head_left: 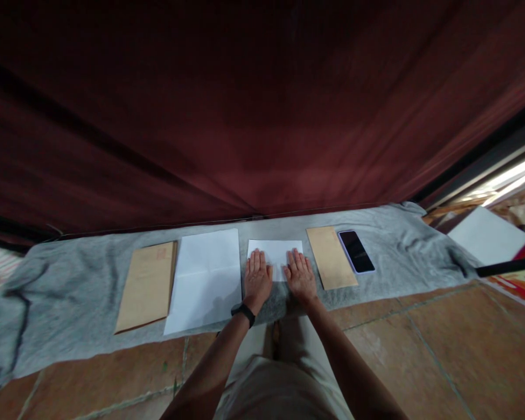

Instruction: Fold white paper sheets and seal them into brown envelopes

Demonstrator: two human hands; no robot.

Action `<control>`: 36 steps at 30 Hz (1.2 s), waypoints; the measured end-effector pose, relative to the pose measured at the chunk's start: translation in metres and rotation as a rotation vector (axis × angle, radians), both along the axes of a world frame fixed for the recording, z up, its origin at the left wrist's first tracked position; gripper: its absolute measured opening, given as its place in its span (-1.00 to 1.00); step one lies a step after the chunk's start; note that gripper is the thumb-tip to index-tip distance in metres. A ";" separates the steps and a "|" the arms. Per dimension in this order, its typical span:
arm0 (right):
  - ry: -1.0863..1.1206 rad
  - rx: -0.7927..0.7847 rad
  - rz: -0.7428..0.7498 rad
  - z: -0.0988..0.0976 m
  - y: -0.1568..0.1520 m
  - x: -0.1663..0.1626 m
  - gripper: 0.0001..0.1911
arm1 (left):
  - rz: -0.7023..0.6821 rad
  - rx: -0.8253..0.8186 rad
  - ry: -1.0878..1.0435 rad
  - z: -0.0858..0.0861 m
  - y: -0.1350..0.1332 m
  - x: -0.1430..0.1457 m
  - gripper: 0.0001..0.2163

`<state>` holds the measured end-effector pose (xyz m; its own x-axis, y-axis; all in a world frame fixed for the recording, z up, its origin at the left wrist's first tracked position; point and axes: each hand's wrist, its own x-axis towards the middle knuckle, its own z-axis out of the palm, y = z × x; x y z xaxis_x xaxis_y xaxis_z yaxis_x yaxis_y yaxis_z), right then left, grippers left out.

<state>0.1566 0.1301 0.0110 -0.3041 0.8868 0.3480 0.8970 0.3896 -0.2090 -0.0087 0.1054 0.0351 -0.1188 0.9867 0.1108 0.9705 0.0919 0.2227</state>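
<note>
A folded white sheet of paper (275,248) lies crosswise in front of me on the grey cloth. My left hand (258,277) rests flat on its left part, fingers stretched out and pointing away from me. On the right part lies my right hand (301,275), also flat with its fingers extended. Left of my hands is a pile of larger white paper (207,274) with a faint crease across it. Just right of them sits a single brown envelope (331,258). Farther left, a stack of brown envelopes (146,286) bears a small reddish print near its top corner.
A smartphone (356,252) with a pale purple edge lies right of the single envelope. The grey cloth (70,291) covers a long narrow surface. Behind it hangs a dark red curtain (254,116). A white box-like thing (487,236) and a black bar (510,266) are at right.
</note>
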 end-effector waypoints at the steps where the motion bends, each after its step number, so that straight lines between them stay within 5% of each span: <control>1: -0.004 0.001 0.001 0.000 0.000 0.000 -0.43 | -0.003 -0.003 0.007 0.001 0.003 -0.001 -0.45; 9: -0.034 -0.012 0.002 0.003 0.000 0.000 -0.42 | -0.010 0.022 0.029 0.000 0.013 -0.002 -0.44; 14: -0.016 -0.009 0.001 0.001 0.000 0.001 -0.42 | -0.144 0.043 -0.010 -0.002 0.027 0.006 -0.48; 28: 0.009 -0.025 -0.002 0.002 -0.001 0.000 -0.42 | 0.250 -0.022 -0.279 -0.001 0.021 -0.007 -0.48; 36: 0.030 -0.056 -0.007 0.007 -0.001 0.000 -0.42 | 0.318 -0.042 -0.354 0.016 0.007 -0.020 -0.46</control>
<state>0.1566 0.1295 0.0182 -0.2879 0.9073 0.3063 0.8925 0.3702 -0.2577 -0.0290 0.1120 0.0513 -0.4388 0.8981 -0.0301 0.7581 0.3880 0.5241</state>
